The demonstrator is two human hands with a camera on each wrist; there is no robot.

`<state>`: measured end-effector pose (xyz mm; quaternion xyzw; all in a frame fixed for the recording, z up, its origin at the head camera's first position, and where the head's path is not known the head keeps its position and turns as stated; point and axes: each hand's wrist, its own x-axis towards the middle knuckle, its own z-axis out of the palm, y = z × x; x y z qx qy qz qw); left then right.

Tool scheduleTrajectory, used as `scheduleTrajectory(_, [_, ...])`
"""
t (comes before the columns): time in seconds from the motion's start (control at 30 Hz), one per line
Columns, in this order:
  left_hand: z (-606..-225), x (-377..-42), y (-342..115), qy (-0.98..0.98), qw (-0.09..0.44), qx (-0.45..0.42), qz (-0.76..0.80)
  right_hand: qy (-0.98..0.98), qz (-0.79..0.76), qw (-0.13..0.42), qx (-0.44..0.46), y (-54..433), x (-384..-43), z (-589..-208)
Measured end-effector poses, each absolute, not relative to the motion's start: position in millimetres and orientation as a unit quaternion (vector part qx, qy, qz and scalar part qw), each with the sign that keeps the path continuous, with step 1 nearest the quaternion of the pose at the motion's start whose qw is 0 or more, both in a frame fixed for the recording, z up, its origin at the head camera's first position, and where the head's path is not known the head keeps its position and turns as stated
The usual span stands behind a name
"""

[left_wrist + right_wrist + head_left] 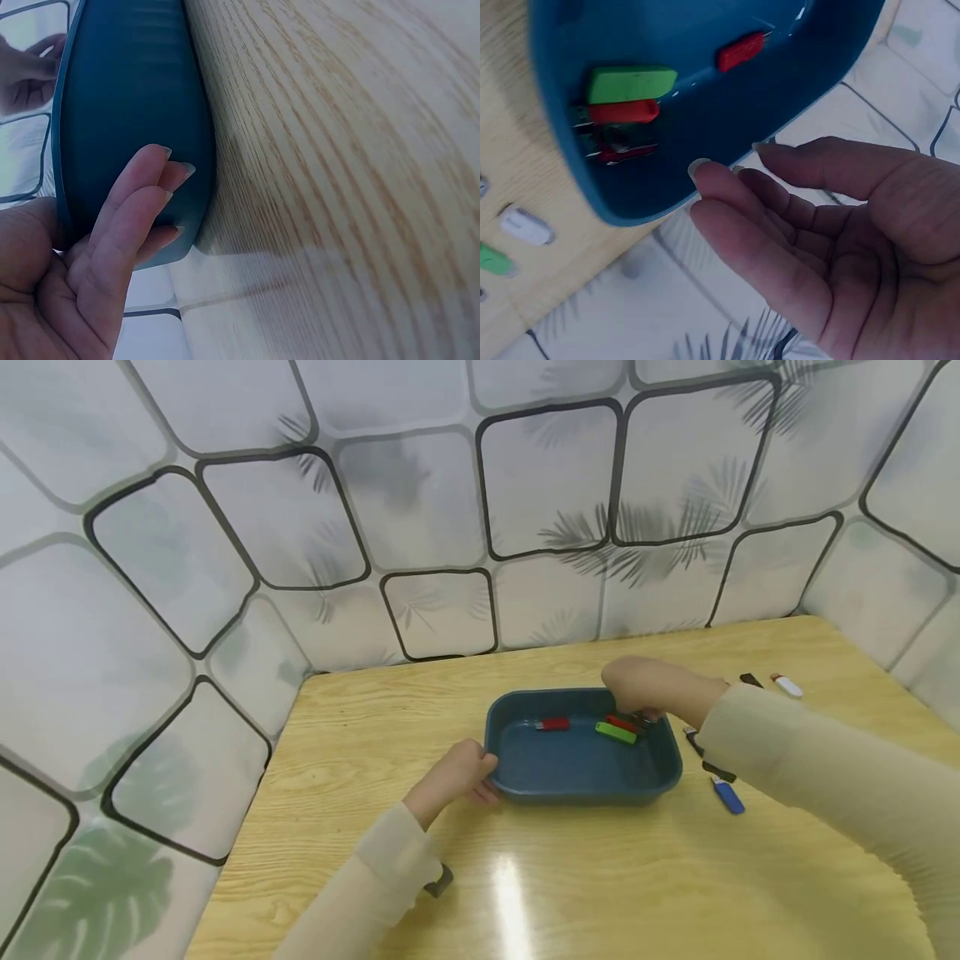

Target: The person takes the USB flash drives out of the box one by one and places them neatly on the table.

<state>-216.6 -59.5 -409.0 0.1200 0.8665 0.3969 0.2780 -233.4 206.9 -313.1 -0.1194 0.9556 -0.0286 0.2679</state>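
A dark blue plastic tray [555,770] stands on the wooden table. My left hand [459,770] grips its left end, the thumb at the rim and the fingers along the outer wall [135,97]. Over the far right corner is my right hand [637,683]; its fingers are loosely bent with nothing between them in the right wrist view. Inside the tray a red USB stick [555,724] lies toward the back. A green USB stick [616,732] lies at the right beside another red USB stick [624,112] and a dark, partly see-through piece [619,142].
To the right of the tray lie a blue USB stick [727,797], a black one [693,741] partly under the right sleeve, and a white one with a reddish end [787,685]. A green stick [495,259] shows in the right wrist view. Patterned fabric [420,502] rises behind the table.
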Motion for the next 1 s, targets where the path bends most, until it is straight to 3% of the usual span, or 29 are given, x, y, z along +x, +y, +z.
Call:
scheduleTrajectory(0.47, [-412.1, -215.3, -59.5, 0.863, 0.276, 0.127, 0.404, 0.957, 0.053, 0.185, -0.216, 148.5, -258.4, -341.6])
scheduleTrajectory(0.73, [-412.6, -215.6, -59.4, 0.862, 0.28, 0.134, 0.401, 0.957, 0.071, 0.2, -0.197, 128.0, -272.5, -361.7])
scheduleTrajectory(1.0, [-408.1, -216.0, -61.5, 0.864, 0.281, 0.137, 0.396, 0.949, 0.09, 0.192, -0.232, 126.7, -277.5, -370.9])
